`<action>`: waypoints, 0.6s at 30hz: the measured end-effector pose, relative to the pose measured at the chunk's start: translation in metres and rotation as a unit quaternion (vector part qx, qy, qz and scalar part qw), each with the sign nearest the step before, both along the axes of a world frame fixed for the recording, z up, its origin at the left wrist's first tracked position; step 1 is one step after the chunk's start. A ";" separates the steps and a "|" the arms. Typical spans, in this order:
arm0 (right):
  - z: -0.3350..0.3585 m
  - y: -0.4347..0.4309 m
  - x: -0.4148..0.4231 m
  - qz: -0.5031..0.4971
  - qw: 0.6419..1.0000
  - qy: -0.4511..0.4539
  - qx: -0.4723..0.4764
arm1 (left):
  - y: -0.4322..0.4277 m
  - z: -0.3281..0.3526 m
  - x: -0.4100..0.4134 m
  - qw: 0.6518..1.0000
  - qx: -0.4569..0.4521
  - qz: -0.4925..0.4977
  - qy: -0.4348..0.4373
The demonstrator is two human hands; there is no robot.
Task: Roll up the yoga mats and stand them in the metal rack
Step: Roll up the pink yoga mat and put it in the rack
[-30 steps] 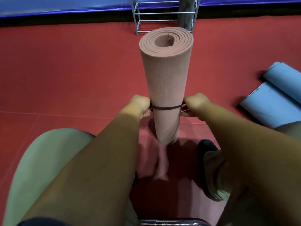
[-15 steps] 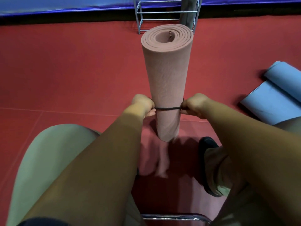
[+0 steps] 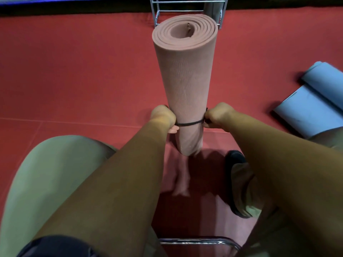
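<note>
As the band (image 3: 189, 123) sits a little nearer the lower end of the pink mat (image 3: 185, 80) than a moment ago, the left hand (image 3: 163, 117) and right hand (image 3: 218, 115) stay clenched on it either side of the upright roll, which looks nearly secured but is well short of the rack (image 3: 185, 11).

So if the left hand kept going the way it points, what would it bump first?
Probably the rolled pink mat; the left hand sits right against its side, holding the black band.
</note>
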State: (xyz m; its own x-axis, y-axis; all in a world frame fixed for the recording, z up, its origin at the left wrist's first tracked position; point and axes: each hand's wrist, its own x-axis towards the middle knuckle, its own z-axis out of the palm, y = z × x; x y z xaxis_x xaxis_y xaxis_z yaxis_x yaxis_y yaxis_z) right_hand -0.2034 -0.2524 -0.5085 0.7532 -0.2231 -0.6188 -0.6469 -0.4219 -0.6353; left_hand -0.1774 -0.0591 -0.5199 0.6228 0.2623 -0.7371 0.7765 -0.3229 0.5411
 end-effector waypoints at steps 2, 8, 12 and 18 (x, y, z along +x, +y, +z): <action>-0.006 0.003 0.002 -0.028 0.999 0.025 -0.002 | 0.002 0.000 -0.003 1.000 0.000 -0.004 0.004; 0.012 0.004 -0.011 0.001 0.998 0.057 0.027 | 0.006 0.002 -0.006 0.997 0.017 -0.079 0.000; 0.031 0.006 -0.023 0.006 0.997 0.071 0.040 | 0.004 0.019 -0.016 0.996 0.020 -0.087 -0.012; 0.070 0.006 -0.024 -0.101 0.991 0.031 0.083 | 0.006 0.075 -0.012 0.988 0.015 -0.019 -0.150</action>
State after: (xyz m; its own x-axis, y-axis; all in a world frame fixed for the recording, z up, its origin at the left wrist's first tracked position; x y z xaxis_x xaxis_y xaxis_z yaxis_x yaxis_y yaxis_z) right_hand -0.2278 -0.2460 -0.4387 0.6635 -0.2561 -0.7030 -0.7469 -0.1724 -0.6422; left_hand -0.1897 -0.0531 -0.4451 0.8218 0.2535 -0.5102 0.5697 -0.3682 0.7347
